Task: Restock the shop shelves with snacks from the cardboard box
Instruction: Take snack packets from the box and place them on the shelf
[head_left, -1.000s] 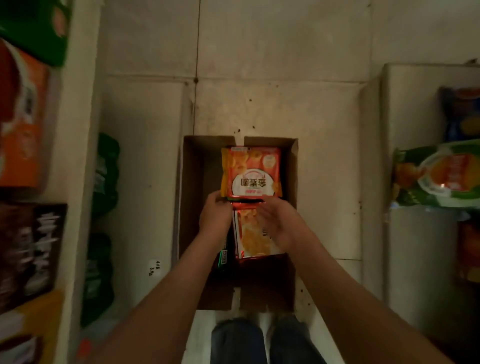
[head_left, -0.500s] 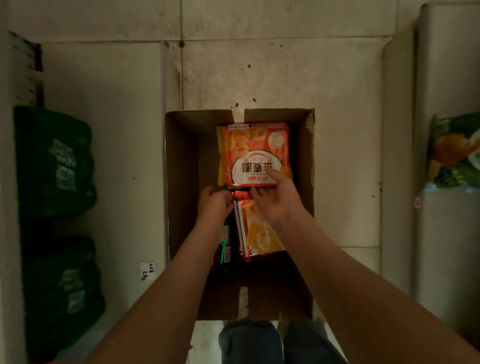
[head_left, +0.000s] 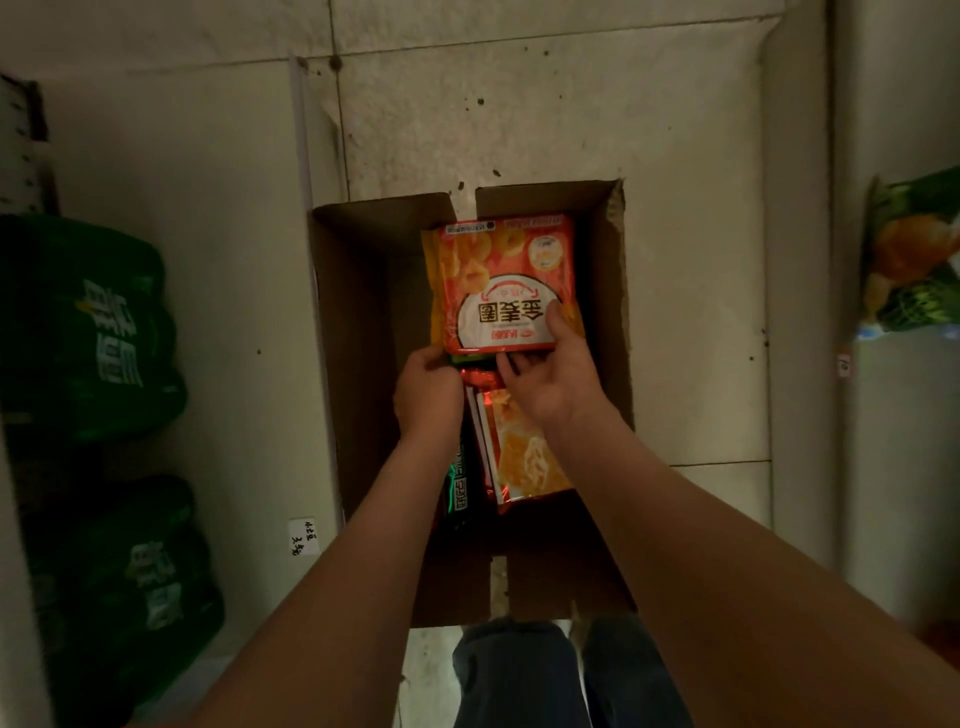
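An open cardboard box (head_left: 358, 332) stands on the tiled floor below me. Over its far half is an orange snack bag (head_left: 498, 270) with ring shapes and a white label. My right hand (head_left: 553, 374) grips the bag's near right corner, thumb on the label and fingers underneath. My left hand (head_left: 428, 387) holds the bag's near left corner with curled fingers. Beneath my hands lie a second orange and red snack bag (head_left: 524, 457) and a dark green packet (head_left: 460, 483) on edge.
Green snack bags (head_left: 88, 332) fill the shelf on the left, with more green snack bags (head_left: 130, 587) below them. A green and orange bag (head_left: 911, 254) sits on the right shelf. A small price label (head_left: 304, 536) is stuck beside the box. My legs (head_left: 566, 675) stand at its near end.
The view dropped closer to the box. My right hand shifted from the bag's near edge to its right corner, thumb now on the label. The bag stands a little higher.
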